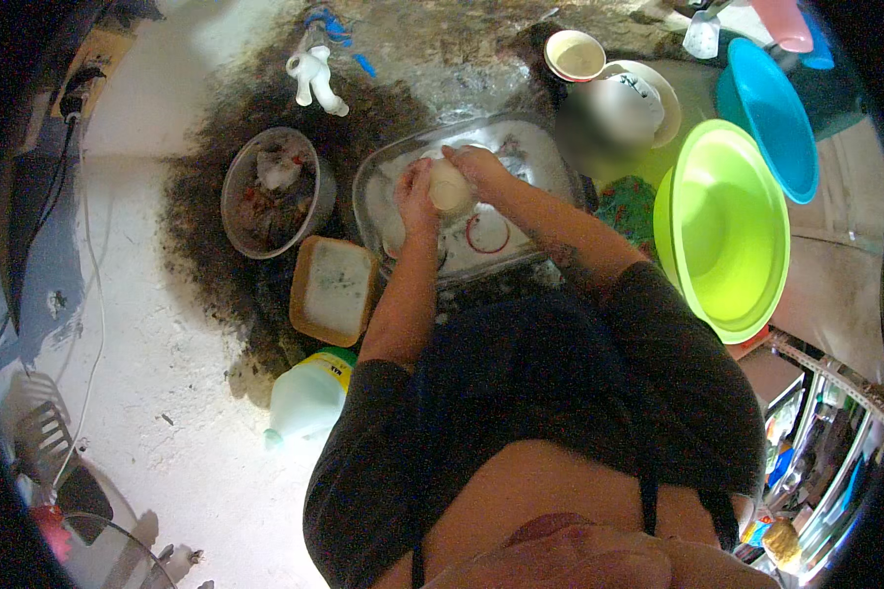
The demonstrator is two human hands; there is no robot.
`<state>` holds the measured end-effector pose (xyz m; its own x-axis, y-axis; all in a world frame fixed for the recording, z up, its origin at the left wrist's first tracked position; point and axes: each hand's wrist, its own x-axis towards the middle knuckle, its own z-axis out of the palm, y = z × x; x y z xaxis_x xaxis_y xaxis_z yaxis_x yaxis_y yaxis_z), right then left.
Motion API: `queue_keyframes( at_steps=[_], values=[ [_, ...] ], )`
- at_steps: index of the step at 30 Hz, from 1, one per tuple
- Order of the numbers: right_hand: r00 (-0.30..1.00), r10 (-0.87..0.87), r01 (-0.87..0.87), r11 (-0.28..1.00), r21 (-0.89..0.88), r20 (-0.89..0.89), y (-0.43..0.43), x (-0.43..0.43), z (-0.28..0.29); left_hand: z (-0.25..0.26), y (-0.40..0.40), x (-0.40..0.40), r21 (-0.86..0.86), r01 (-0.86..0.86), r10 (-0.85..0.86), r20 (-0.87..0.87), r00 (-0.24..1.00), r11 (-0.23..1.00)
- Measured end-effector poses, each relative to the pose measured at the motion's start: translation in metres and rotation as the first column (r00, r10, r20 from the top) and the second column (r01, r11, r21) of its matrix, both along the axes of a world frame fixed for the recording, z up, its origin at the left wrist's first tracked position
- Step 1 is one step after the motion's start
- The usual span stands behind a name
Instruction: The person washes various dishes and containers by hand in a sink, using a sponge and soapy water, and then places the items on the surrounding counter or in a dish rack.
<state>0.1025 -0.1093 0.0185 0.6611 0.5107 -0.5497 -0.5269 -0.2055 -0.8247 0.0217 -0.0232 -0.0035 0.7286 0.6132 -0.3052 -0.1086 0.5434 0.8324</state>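
My left hand (416, 195) and my right hand (479, 171) hold a cream-coloured round cup or small bowl (449, 193) between them, its round base facing up towards me. They are over a translucent plastic tub (359, 221) of whitish, sudsy water. Below the cup, a thin red ring (488, 250), perhaps the rim of a dish, shows in the tub. The fingers of my right hand curl over the cup's far side, and part of them is hidden. What else lies under the suds cannot be made out.
A white tap (320, 82) juts from the wall. Left of the tub stand a container of scraps (225, 199), a tan square container (298, 294) and a plastic jug (306, 401). To the right are stacked bowls (667, 103), a lime-green basin (729, 228) and a blue basin (770, 118).
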Motion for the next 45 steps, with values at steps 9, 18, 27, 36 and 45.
queue_keyframes(
  at_steps=[9,18,27,36,45],
  values=[
    [-0.203,0.432,0.087,0.902,-0.423,0.879,-0.013,-0.056,0.038,-0.007,0.029,-0.002,-0.539,0.480,-0.435,0.218,0.874,0.692],
    [0.707,0.206,-0.063,0.971,-0.230,0.676,-0.014,-0.014,0.007,0.009,-0.018,0.016,-0.537,0.408,-0.308,0.269,0.913,0.739],
    [-0.286,0.726,-0.202,0.592,-0.780,0.625,-0.068,0.013,0.018,-0.009,-0.010,0.040,0.820,0.502,-0.779,-0.115,0.616,0.276],
    [0.005,0.842,0.597,0.430,-0.678,0.539,-0.101,0.144,0.081,-0.180,-0.052,-0.045,0.675,0.447,-0.391,-0.720,0.574,-0.587],
    [-0.210,0.769,-0.017,0.614,-0.789,0.603,-0.041,0.048,0.053,-0.124,0.005,-0.061,0.357,0.854,-0.147,-0.934,0.325,-0.379]
  ],
)
